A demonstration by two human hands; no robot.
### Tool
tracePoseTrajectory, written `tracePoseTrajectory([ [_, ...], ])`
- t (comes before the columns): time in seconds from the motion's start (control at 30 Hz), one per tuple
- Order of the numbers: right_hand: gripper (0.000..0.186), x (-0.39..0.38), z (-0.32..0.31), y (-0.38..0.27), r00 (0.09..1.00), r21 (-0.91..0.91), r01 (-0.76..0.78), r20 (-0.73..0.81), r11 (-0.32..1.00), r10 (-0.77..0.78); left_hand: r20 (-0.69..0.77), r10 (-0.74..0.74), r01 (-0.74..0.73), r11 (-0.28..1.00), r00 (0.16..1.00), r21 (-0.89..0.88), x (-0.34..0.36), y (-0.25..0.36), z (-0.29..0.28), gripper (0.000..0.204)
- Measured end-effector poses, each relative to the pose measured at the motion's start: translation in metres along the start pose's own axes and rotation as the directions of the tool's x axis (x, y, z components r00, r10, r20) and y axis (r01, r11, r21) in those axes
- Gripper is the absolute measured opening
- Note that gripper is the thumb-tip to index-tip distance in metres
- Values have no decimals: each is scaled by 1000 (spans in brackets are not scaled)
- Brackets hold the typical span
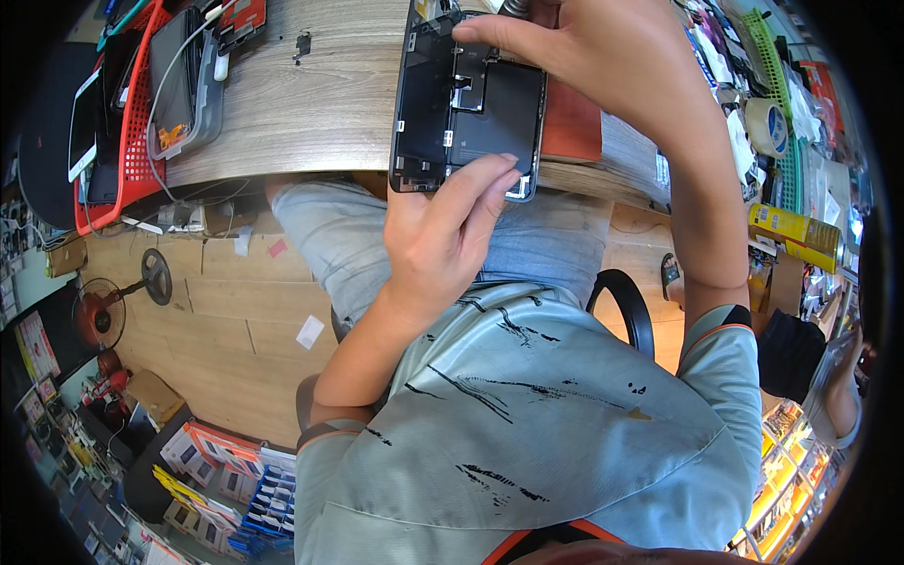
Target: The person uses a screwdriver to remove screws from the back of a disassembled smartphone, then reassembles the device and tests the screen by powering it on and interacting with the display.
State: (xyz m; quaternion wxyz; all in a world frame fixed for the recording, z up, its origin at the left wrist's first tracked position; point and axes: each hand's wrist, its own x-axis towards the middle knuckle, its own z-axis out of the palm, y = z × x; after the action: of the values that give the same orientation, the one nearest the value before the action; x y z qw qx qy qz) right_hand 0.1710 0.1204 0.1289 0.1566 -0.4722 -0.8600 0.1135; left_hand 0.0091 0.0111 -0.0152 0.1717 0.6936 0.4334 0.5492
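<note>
Black phone point(499, 122), insides exposed, was at the bench's point(311, 104) near edge, red pad point(574, 122) just right of it. I saw the left grip point(438, 231) pinched on its near end. Right grip point(565, 42) was at the far end, thumb on or just above it; fingers mostly cropped, couldn't tell if grasping. Red basket point(139, 122) stood left.
</note>
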Motion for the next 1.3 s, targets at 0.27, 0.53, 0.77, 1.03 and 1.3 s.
tracePoseTrajectory([
  [0.27,40,-2,5,2,997,19,73,-38,997,-72,-4,-3,3,1000,1000,9,-1,-1,0,16],
  [0.53,41,-4,7,5,996,-21,74,-54,997,-75,-11,25,-24,999,1000,35,4,4,-2,17],
  [0.77,42,-6,19,12,976,17,153,-158,988,-149,1,-2,2,1000,1000,21,1,2,-1,17],
  [1.03,40,-5,16,12,983,43,137,-133,990,-130,0,-9,9,1000,1000,7,0,2,0,17],
  [1.3,35,-5,18,11,985,-38,95,-138,995,-99,-14,1,-1,1000,1000,28,2,5,-1,17],
])
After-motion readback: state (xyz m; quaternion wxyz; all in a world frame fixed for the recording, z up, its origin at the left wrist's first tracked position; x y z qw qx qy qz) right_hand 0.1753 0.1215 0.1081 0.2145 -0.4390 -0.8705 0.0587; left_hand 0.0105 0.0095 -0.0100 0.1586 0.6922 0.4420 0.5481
